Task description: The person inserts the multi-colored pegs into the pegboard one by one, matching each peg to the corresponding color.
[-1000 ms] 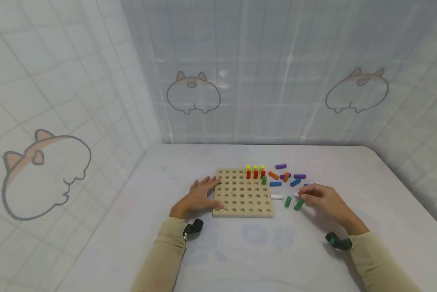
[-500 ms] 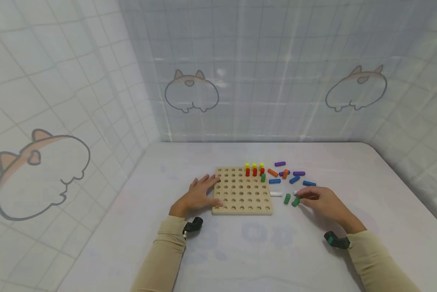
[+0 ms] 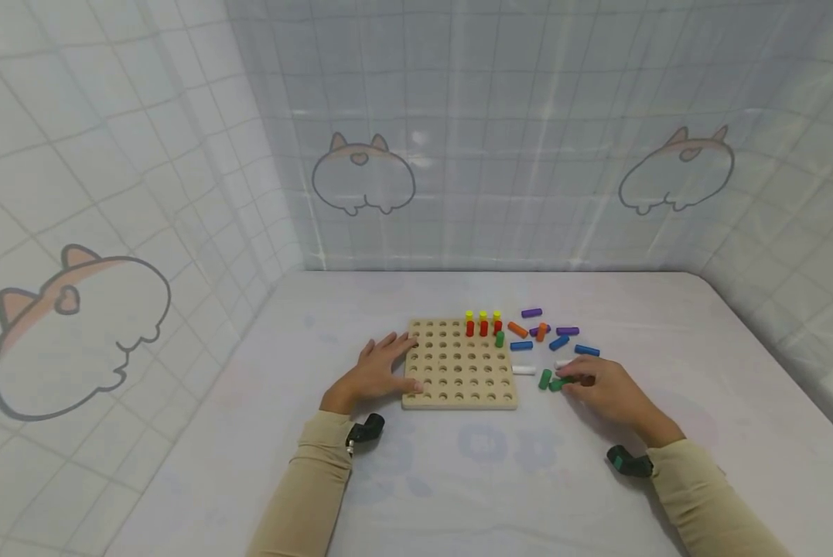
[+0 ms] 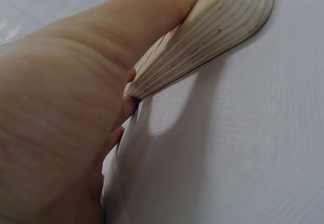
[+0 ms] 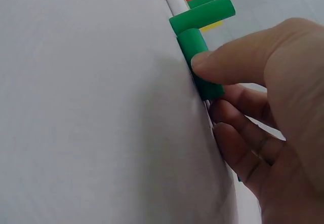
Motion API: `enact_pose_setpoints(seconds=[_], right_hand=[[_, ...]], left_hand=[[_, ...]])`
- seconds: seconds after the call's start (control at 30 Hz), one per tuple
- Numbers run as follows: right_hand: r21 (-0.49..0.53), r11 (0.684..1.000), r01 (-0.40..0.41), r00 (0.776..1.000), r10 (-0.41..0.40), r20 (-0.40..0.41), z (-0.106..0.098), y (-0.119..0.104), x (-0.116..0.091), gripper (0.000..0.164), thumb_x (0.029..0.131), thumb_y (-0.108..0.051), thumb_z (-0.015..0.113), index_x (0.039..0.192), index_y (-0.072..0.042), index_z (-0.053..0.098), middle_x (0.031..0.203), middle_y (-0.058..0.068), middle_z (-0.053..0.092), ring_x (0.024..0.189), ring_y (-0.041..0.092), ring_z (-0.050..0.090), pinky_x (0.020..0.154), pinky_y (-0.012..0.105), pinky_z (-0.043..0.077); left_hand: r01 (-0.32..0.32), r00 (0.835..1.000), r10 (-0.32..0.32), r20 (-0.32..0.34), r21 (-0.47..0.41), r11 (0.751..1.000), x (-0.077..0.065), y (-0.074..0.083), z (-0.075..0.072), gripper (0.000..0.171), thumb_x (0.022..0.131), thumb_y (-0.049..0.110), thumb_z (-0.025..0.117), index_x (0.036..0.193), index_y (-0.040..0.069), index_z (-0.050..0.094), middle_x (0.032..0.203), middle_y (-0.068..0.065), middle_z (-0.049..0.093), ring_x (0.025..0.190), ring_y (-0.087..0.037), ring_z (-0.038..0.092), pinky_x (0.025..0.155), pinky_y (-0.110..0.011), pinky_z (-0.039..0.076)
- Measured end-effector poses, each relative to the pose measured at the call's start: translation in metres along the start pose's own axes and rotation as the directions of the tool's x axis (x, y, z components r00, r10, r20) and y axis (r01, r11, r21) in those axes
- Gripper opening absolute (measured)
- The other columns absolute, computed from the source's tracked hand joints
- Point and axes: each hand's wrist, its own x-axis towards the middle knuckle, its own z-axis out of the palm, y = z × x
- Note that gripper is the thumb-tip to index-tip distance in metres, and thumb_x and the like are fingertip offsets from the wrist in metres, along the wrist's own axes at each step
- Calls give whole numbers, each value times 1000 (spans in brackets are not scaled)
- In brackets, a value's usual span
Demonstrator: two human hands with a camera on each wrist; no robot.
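My right hand (image 3: 607,391) pinches a green peg (image 5: 192,42) low over the table, thumb on its side and fingers curled behind. Close against that peg lies a second green peg (image 3: 544,379), seen crosswise in the right wrist view. A white peg (image 3: 562,363) is partly covered by the right fingers. My left hand (image 3: 377,371) rests with spread fingers on the left edge of the wooden pegboard (image 3: 458,406), thumb near its front corner. Yellow pegs (image 3: 483,316) and red pegs (image 3: 483,329) stand at the board's back right, with one green peg (image 3: 500,339) in front.
Right of the board lie loose blue pegs (image 3: 558,343), orange pegs (image 3: 517,329) and purple pegs (image 3: 531,312). Another white peg (image 3: 524,370) lies against the board's right side. A pale cloth covers the table (image 3: 486,480), with patterned curtains around it.
My right hand has moved left, and the green peg at its fingertips now lies close to the other green one. A blue peg behind the hand has come into full view. The left hand stays put.
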Motion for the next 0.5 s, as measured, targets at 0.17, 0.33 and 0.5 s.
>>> enact_pose_setpoints(seconds=[0.17, 0.33, 0.5], right_hand=[[-9, 1000, -14, 1000, 14, 0, 0, 0, 0, 16, 91, -13, 75, 105, -16, 80, 111, 2, 70, 109, 27, 60, 90, 48, 53], [-37, 999, -39, 999, 39, 3, -2, 3, -1, 19, 94, -18, 71, 112, -16, 77, 110, 1, 69, 100, 21, 60, 86, 45, 54], [-13, 997, -70, 998, 70, -5, -3, 6, -1, 24, 97, -23, 68, 118, -13, 74, 117, 7, 67, 104, 26, 60, 90, 51, 53]], left_hand=[[-3, 1000, 3, -1, -1, 1000, -2, 1, -1, 104, 79, 67, 73, 160, 18, 29, 165, -9, 22, 153, -27, 7, 120, -53, -6], [-2, 1000, 2, -6, 0, 1000, -2, 1, -1, 103, 79, 66, 73, 160, 18, 30, 165, -9, 23, 153, -28, 8, 120, -53, -6], [-4, 1000, 4, -7, -3, 1000, -3, 1, -1, 104, 79, 66, 74, 160, 17, 30, 165, -10, 23, 153, -28, 8, 120, -53, -6]])
